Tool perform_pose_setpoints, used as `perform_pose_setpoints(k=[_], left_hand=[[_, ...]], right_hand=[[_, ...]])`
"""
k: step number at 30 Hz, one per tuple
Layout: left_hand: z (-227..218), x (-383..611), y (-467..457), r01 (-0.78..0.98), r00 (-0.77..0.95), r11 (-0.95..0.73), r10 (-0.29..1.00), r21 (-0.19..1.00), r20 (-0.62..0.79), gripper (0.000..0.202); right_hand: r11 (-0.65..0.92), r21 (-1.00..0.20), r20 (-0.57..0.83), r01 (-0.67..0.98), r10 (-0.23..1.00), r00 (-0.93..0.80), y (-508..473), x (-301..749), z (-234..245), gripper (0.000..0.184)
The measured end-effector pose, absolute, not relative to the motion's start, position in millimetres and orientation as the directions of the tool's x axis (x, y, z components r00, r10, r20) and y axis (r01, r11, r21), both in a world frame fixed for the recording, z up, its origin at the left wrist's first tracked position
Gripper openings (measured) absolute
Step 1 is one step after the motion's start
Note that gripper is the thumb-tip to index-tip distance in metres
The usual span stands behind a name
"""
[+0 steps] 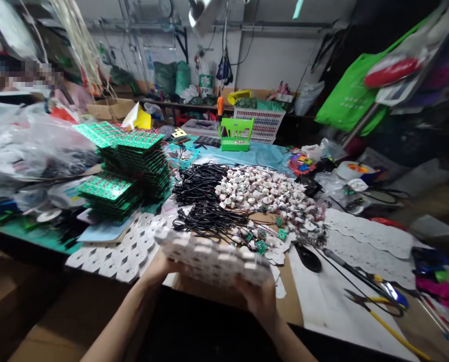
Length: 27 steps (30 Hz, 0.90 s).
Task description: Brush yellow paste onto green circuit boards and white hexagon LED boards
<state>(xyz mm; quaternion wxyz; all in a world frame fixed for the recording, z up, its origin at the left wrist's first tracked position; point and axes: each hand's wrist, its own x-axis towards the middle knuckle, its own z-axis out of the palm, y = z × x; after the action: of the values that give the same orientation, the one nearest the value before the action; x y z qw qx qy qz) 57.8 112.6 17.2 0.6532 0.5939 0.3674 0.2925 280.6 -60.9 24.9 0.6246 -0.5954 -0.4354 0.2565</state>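
Note:
A thick stack of white die-cut sheets [216, 259] is held up near the table's front edge, slightly blurred. My left hand [166, 266] is closed on its left end, and my right hand [256, 294] grips the lower right end; some fingers are hidden by the stack. More white die-cut sheets [114, 256] lie flat to the left. Just behind the stack are black cables [205, 221], small green circuit boards [261, 246] and a heap of small white parts [265, 193] with wires.
Tall piles of green circuit panels [141, 161] stand at left, beside plastic bags [31, 141]. At right lie yellow-handled cutters [382, 317], a soldering iron [345, 264] and further white sheets [367, 246]. A green tray [235, 145] sits at the back. A person [73, 95] is at far left.

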Motion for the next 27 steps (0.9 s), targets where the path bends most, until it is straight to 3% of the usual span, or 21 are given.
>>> perform_pose_setpoints(k=[3, 5, 6, 8, 10, 14, 18, 22, 27], left_hand=[[42.9, 60.6, 144.9, 0.102, 0.713, 0.147, 0.678, 0.984, -0.176, 0.064], [54.0, 59.8, 182.9, 0.181, 0.808, 0.036, 0.565, 0.983, -0.169, 0.079], [56.6, 59.3, 204.8, 0.273, 0.780, -0.067, 0.600, 0.960, -0.179, 0.077], [56.4, 59.8, 249.0, 0.557, 0.535, -0.244, 0.837, 0.794, -0.118, 0.067], [51.8, 64.0, 286.9, 0.722, 0.337, -0.254, 0.941, 0.644, -0.006, 0.066], [39.4, 79.5, 326.8, 0.852, 0.245, -0.262, 0.965, 0.454, 0.096, 0.058], [25.6, 90.3, 328.7, 0.895, 0.294, -0.316, 0.949, 0.315, 0.117, 0.041], [13.3, 94.2, 323.6, 0.903, 0.305, -0.325, 0.946, 0.282, 0.113, 0.035], [34.5, 98.1, 323.5, 0.864, 0.288, -0.337, 0.940, 0.374, 0.180, 0.023]], right_hand=[[0.100, -0.989, 0.009, -0.109, 0.778, 0.628, -30.7, 304.2, 46.2, 0.038], [0.114, -0.963, -0.074, -0.243, 0.756, 0.650, -17.9, 317.8, 52.5, 0.048], [0.108, -0.952, -0.109, -0.287, 0.756, 0.645, -15.6, 322.8, 52.0, 0.051], [0.052, -0.930, -0.200, -0.364, 0.759, 0.619, -18.1, 328.9, 44.2, 0.055], [-0.042, -0.898, -0.308, -0.438, 0.770, 0.558, -24.5, 330.8, 31.4, 0.054], [-0.197, -0.834, -0.448, -0.515, 0.786, 0.425, -24.2, 329.5, 12.9, 0.050], [-0.230, -0.822, -0.467, -0.521, 0.795, 0.386, -8.9, 329.9, 13.0, 0.051], [-0.265, -0.810, -0.507, -0.523, 0.765, 0.397, -4.5, 332.7, 14.8, 0.057], [-0.316, -0.777, -0.546, -0.544, 0.768, 0.334, -6.1, 341.9, 16.9, 0.055]])
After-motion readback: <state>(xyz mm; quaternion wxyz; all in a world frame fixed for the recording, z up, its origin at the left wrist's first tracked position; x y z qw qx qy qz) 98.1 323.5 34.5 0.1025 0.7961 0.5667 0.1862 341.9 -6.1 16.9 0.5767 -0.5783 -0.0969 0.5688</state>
